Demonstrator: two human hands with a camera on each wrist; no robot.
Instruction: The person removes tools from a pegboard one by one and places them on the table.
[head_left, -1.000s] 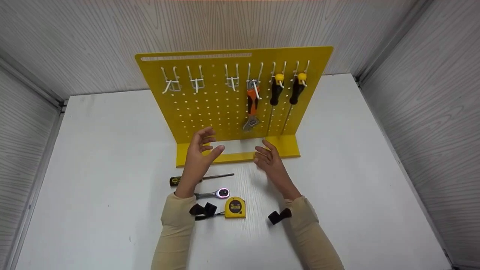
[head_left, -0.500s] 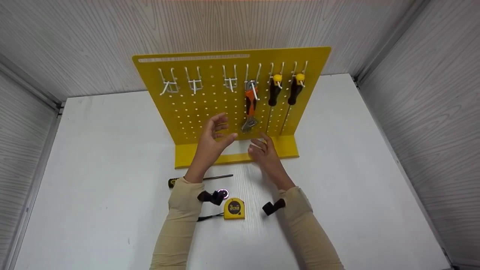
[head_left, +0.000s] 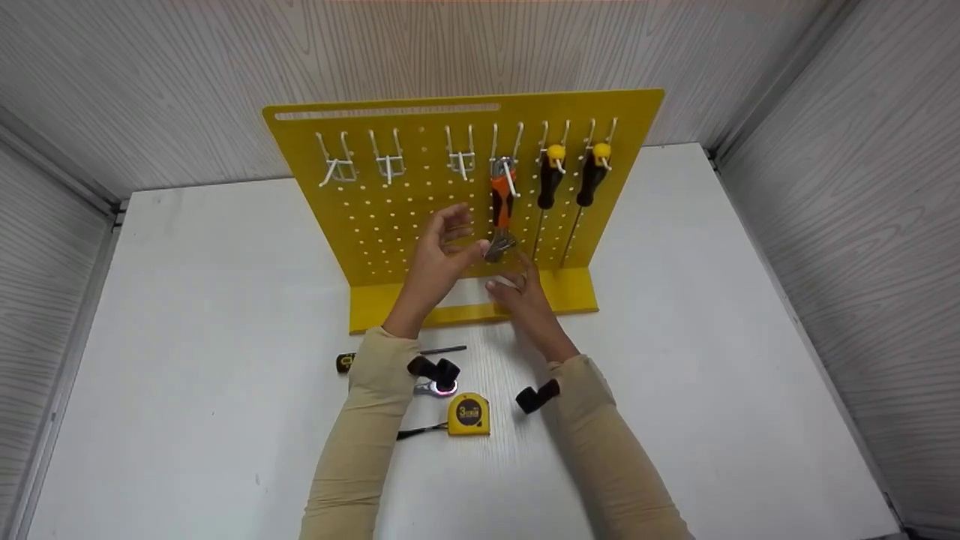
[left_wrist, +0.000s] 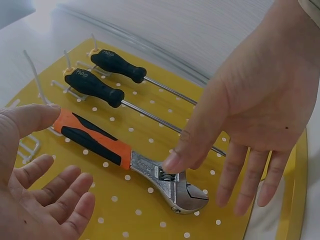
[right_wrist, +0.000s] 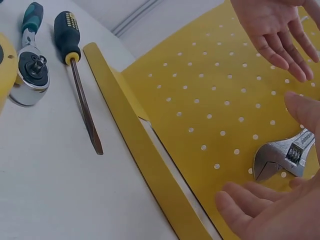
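Note:
An adjustable wrench (head_left: 504, 196) with an orange and black handle hangs from a white hook on the yellow pegboard (head_left: 390, 240), its steel jaw end lowest. My left hand (head_left: 437, 259) is just left of it, fingers relaxed and apart. In the left wrist view, the left thumb lies near the top of the handle; whether it touches is unclear. My right hand (head_left: 531, 304) is by the wrench's lower end. Its thumb overlaps the wrench head (left_wrist: 182, 192) in the left wrist view, contact uncertain. Neither hand's fingers wrap around anything.
Two black-handled screwdrivers (head_left: 551, 180) hang right of the wrench, and unoccupied hooks (head_left: 390, 169) are on its left. On the white table before the board lie another screwdriver (right_wrist: 80, 85), a ratchet (right_wrist: 34, 70) and a yellow tape measure (head_left: 469, 415).
Both hands have moved in toward the hanging wrench. The left hand has risen and shifted right; the right hand has moved slightly up and left. The wrench stays on its hook.

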